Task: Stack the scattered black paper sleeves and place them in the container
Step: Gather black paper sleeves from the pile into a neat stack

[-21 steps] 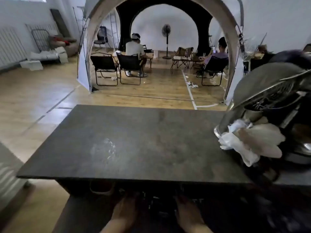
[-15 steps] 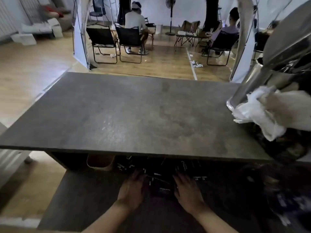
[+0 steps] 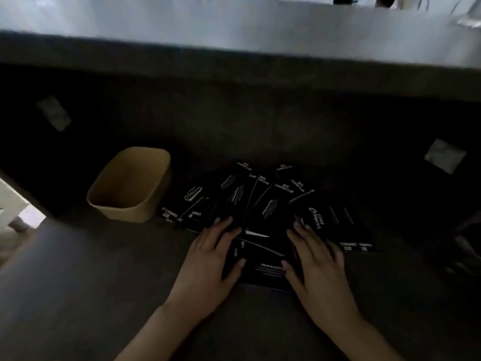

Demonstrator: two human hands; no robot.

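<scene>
Several black paper sleeves (image 3: 263,204) with white print lie fanned and overlapping on a dark lower surface, beneath the edge of a higher table. My left hand (image 3: 210,259) rests flat on the left part of the pile, fingers straight. My right hand (image 3: 316,261) lies flat on the right part, fingers spread over the sleeves. Neither hand grips anything. A tan paper container (image 3: 130,185), open and with nothing in it, stands upright just left of the pile.
The thick edge of the upper table (image 3: 234,63) overhangs the far side. Two pale rectangular patches (image 3: 54,113) (image 3: 445,156) show on the dark wall behind. A white object (image 3: 10,204) sits at the far left.
My view has tilted down from the room and table top to the lower surface. The sleeves and container are now in plain sight, and my hands have settled flat on the pile.
</scene>
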